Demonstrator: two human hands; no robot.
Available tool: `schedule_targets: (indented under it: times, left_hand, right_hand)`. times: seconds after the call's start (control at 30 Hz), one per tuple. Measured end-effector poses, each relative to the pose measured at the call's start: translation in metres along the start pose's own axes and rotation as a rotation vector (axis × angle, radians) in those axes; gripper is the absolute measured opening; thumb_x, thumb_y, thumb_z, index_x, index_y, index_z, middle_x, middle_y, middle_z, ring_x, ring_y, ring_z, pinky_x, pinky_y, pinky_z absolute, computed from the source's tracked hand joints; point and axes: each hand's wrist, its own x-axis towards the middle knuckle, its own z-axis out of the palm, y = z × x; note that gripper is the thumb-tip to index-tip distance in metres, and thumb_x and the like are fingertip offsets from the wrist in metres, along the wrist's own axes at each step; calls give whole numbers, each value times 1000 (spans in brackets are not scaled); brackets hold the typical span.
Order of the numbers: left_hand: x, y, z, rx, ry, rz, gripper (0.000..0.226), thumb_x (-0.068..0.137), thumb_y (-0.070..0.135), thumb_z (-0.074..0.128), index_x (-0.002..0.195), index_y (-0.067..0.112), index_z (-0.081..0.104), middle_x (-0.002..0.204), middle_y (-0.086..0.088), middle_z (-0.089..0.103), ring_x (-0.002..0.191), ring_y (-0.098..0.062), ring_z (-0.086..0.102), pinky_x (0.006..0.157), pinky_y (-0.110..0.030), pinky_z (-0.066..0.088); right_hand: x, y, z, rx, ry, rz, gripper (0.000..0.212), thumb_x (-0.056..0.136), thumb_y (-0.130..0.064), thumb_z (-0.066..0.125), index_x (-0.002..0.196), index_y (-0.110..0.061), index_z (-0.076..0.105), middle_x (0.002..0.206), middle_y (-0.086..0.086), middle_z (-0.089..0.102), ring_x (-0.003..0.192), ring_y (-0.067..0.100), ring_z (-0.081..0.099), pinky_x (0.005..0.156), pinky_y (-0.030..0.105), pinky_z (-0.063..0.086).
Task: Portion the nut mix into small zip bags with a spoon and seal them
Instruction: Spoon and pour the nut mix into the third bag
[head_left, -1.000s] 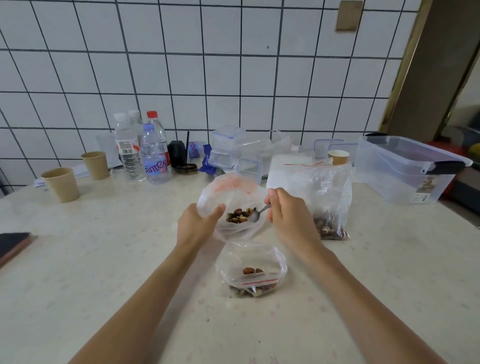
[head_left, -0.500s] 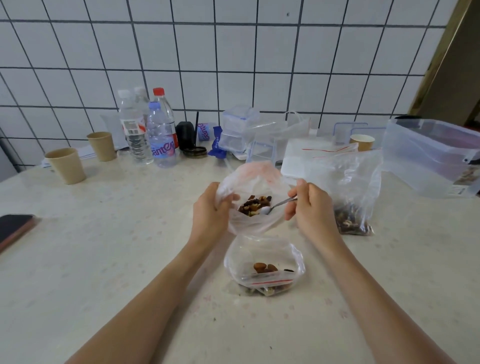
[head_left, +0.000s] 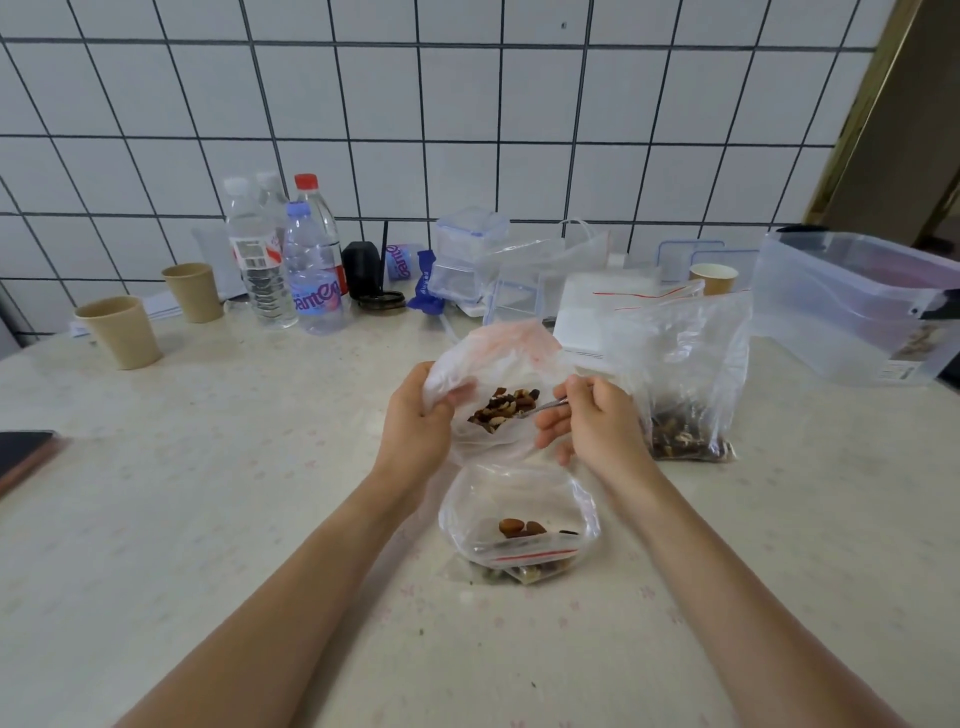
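Observation:
My left hand (head_left: 415, 421) grips the left rim of a clear zip bag (head_left: 498, 358) with a red strip, holding its mouth wide above the table. Nut mix (head_left: 503, 408) lies inside it. My right hand (head_left: 592, 421) pinches the handle of a metal spoon (head_left: 540, 409), whose bowl rests in the nuts. Below my hands a small zip bag (head_left: 519, 525) with a few nuts lies on the table. A large bag of nut mix (head_left: 685, 379) stands to the right.
Two paper cups (head_left: 120, 332) stand at the left, water bottles (head_left: 311, 270) and clear boxes (head_left: 467, 254) along the tiled wall. A big clear storage bin (head_left: 852, 306) sits at the right. A dark phone (head_left: 23, 449) lies at the left edge.
The view has shifted so everything sits a little lower and further right. Both hands keep the same hold; the spoon stays inside the bag, its bowl now sunk among the nuts.

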Motion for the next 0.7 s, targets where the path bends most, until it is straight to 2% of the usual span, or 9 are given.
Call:
schedule_targets:
  times: [0.17,0.33,0.47,0.57,0.63,0.7]
  left_hand:
    - [-3,1,2,32,-36,62,35,104,-1,48,120,26,63,112,6,77,111,-9,71,93,-51,60]
    - [-2,6,1,41,29,104,36,105,3,48,117,34,63,108,11,77,105,-5,72,94,-45,61]
    - [0,7,0,62,121,93,31,105,10,52,116,38,62,103,20,74,97,1,70,93,-39,61]
    - [0,9,-3,36,170,59,25,102,19,60,120,35,60,108,15,71,100,-6,69,91,-43,61]
    - [-1,11,-6,35,181,28,31,98,24,67,126,33,57,117,11,66,106,-13,67,91,-44,61]
    - [-1,13,-10,72,170,25,44,94,25,73,133,32,53,125,11,62,111,-12,63,90,-36,60]
  right_hand:
    - [-2,0,2,189,-8,126,28,112,-22,37,105,-5,58,80,16,74,57,20,69,40,26,47]
    - [-1,3,-2,334,54,229,26,111,-20,38,106,-3,57,80,18,75,59,24,70,42,28,48]
    - [0,3,-3,372,91,202,26,111,-19,37,104,-4,56,79,17,75,60,24,69,43,29,47]
    - [-3,1,-4,358,105,148,26,111,-17,36,106,-3,57,78,15,74,61,24,69,44,29,48]
    - [-5,-1,-4,350,112,125,27,111,-17,36,106,-2,58,77,14,74,61,24,70,45,29,48]
    - [-7,-2,-3,354,112,111,28,111,-18,36,106,-2,58,76,14,73,61,24,69,45,29,48]
